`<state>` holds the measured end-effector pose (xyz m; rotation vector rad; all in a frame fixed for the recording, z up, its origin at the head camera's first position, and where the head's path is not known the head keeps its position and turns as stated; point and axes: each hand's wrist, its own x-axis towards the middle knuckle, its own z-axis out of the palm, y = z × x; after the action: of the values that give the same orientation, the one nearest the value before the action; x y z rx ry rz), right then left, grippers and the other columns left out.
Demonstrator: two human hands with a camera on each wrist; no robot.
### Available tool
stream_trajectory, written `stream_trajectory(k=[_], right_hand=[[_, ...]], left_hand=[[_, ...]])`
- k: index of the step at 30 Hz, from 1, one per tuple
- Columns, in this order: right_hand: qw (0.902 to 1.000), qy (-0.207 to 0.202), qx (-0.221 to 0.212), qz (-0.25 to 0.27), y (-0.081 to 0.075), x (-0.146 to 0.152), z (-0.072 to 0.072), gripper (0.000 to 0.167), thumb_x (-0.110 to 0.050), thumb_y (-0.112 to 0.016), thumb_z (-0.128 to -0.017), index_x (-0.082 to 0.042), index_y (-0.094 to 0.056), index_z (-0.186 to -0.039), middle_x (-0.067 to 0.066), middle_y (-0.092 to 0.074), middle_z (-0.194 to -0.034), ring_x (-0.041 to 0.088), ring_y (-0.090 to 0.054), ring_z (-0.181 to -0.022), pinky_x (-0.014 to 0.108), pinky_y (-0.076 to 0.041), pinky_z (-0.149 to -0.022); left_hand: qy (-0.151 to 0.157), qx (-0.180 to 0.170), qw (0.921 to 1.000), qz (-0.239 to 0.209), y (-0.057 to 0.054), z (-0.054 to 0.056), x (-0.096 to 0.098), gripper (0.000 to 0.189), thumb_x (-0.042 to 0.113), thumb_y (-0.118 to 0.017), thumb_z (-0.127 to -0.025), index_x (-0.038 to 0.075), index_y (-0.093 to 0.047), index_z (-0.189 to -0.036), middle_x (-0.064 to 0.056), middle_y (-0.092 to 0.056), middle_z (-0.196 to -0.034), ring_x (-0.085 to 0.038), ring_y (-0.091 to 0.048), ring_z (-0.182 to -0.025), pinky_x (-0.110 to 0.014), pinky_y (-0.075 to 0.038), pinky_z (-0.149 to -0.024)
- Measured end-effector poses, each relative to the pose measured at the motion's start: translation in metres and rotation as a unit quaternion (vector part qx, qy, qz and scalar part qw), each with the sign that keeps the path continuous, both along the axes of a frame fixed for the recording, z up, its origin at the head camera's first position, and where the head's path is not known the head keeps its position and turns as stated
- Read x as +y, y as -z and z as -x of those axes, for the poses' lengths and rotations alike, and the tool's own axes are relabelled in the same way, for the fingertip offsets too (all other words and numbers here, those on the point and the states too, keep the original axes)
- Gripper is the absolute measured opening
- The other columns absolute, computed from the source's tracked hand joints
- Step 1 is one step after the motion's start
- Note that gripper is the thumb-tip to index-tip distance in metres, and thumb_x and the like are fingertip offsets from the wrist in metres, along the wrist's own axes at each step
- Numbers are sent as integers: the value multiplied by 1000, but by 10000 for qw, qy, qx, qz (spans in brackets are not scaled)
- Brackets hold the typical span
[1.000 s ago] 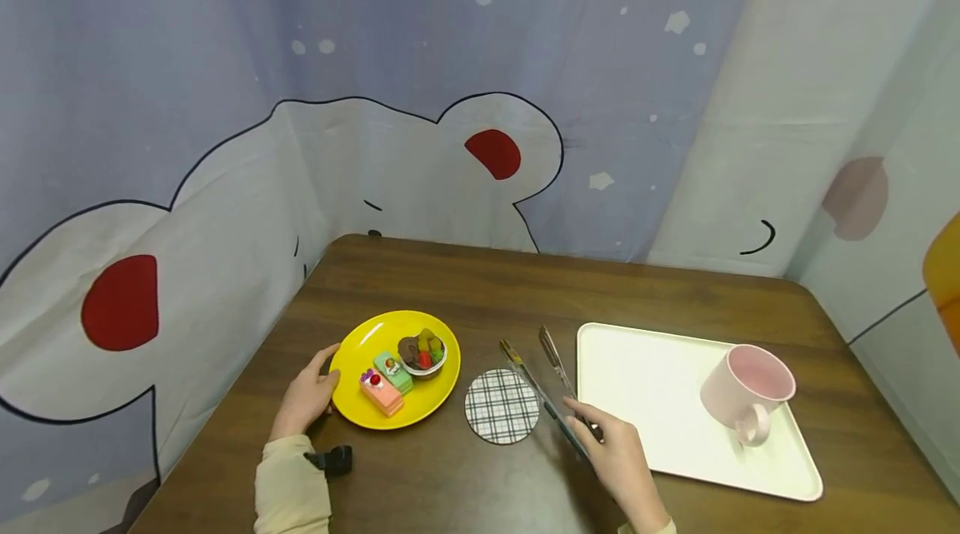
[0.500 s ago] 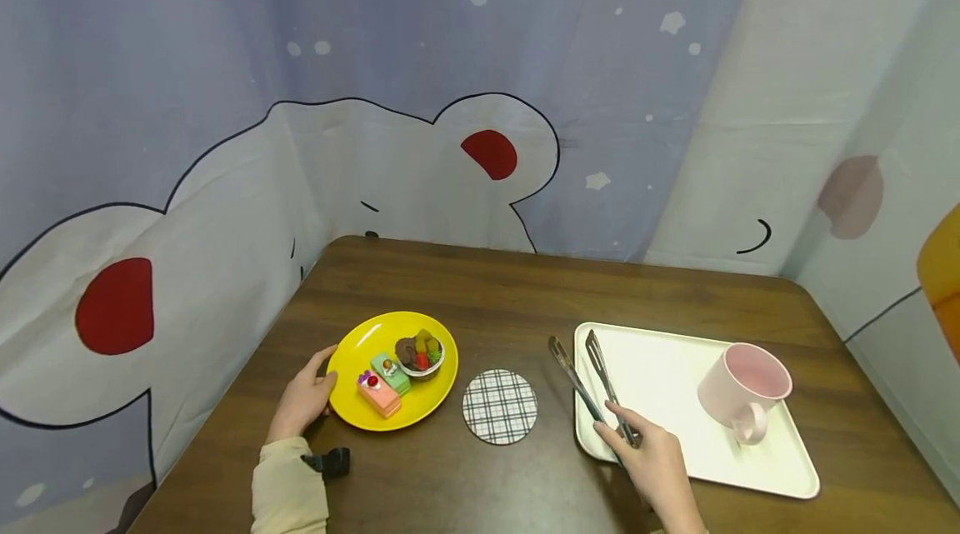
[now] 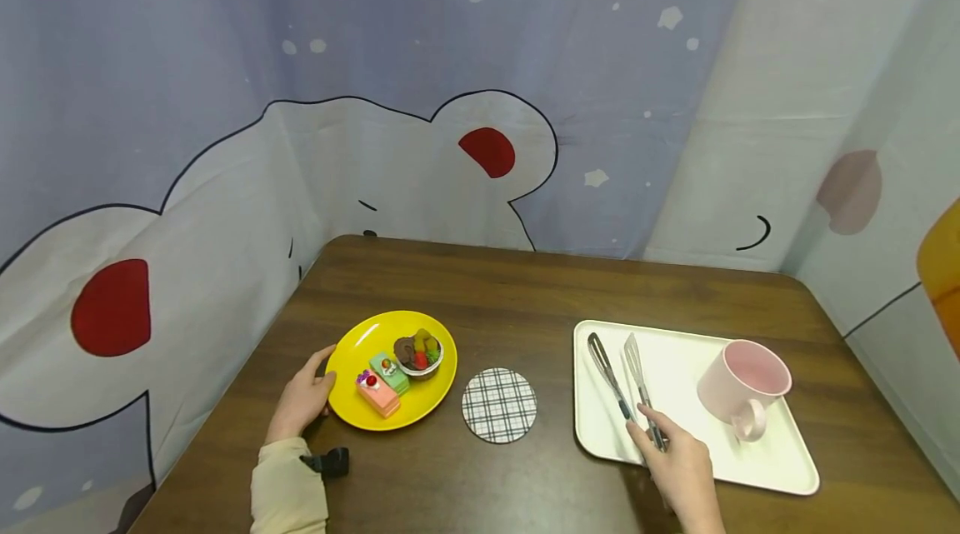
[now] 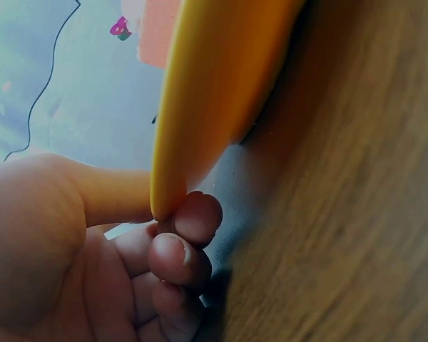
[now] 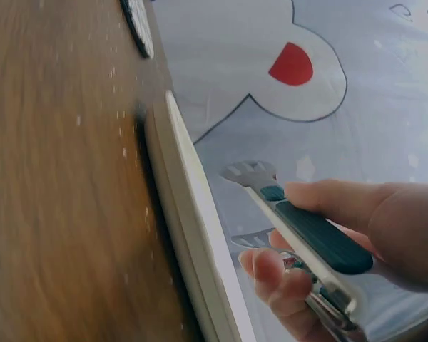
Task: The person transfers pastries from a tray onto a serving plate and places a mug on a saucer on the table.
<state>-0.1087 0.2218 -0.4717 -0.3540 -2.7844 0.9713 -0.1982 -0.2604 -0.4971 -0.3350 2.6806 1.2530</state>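
My left hand (image 3: 302,397) pinches the left rim of a yellow plate (image 3: 352,359), thumb on top and fingertips beneath, as the left wrist view shows. On the plate lie a pink toy cake slice (image 3: 379,397), a green toy cake slice (image 3: 396,379) and a small cup dessert with fruit (image 3: 417,356). My right hand (image 3: 682,461) holds metal tongs (image 5: 321,239) with dark green grips, thumb on one arm and fingers round the other. The tongs' tips are spread apart, with nothing between them, over the left part of a cream tray (image 3: 697,351).
A pink mug (image 3: 738,388) stands on the tray's right side, its handle towards me. Between plate and tray lies a round checked coaster (image 3: 499,406). A patterned curtain (image 3: 420,34) hangs behind the brown wooden table (image 3: 480,292).
My right hand has carried the tongs rightwards, from beside the coaster to over the tray. The left hand and the plate stay where they were.
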Motion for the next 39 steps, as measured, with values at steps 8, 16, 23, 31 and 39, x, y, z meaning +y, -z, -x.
stream_trajectory(k=[8,16,23,31,39], right_hand=[[9998,161,-100,20,7,16,-4,47,-24,-67,-89,-2,-58,-130,4,-66,-69,4,-56,-39,26,-43,-53],[9995,130,-290,44,10,22,-3,56,-27,-67,-89,-3,-49,-137,13,-70,-76,7,-58,-42,32,-45,-56],[9983,167,-515,-220,8,24,-4,61,-31,-64,-89,6,-47,-134,23,-70,-93,23,-64,-63,50,-50,-72],[9982,302,-149,-492,8,24,-6,49,-29,-68,-86,5,-59,-120,9,-69,-77,30,-62,-70,46,-47,-66],[9974,421,-154,-572,9,26,-8,47,-31,-70,-83,5,-64,-113,17,-69,-83,38,-65,-77,48,-48,-67]], left_hand=[[-9,12,10000,31,1,0,0,52,20,-40,-102,9,-25,-151,-3,-51,-65,-17,-48,-54,-28,-42,-56],[-39,-10,10000,48,2,0,0,52,20,-40,-102,10,-25,-151,-3,-51,-66,-17,-48,-54,-28,-42,-56],[-41,-28,10000,38,1,-1,0,52,21,-40,-102,10,-25,-151,-4,-52,-66,-17,-49,-55,-28,-42,-57],[-51,-45,10000,-2,1,-1,1,52,21,-39,-102,10,-25,-151,-3,-50,-66,-17,-48,-54,-27,-41,-56],[-85,-66,9999,-8,1,0,1,52,21,-40,-102,10,-25,-151,-4,-51,-67,-17,-48,-54,-28,-42,-56]])
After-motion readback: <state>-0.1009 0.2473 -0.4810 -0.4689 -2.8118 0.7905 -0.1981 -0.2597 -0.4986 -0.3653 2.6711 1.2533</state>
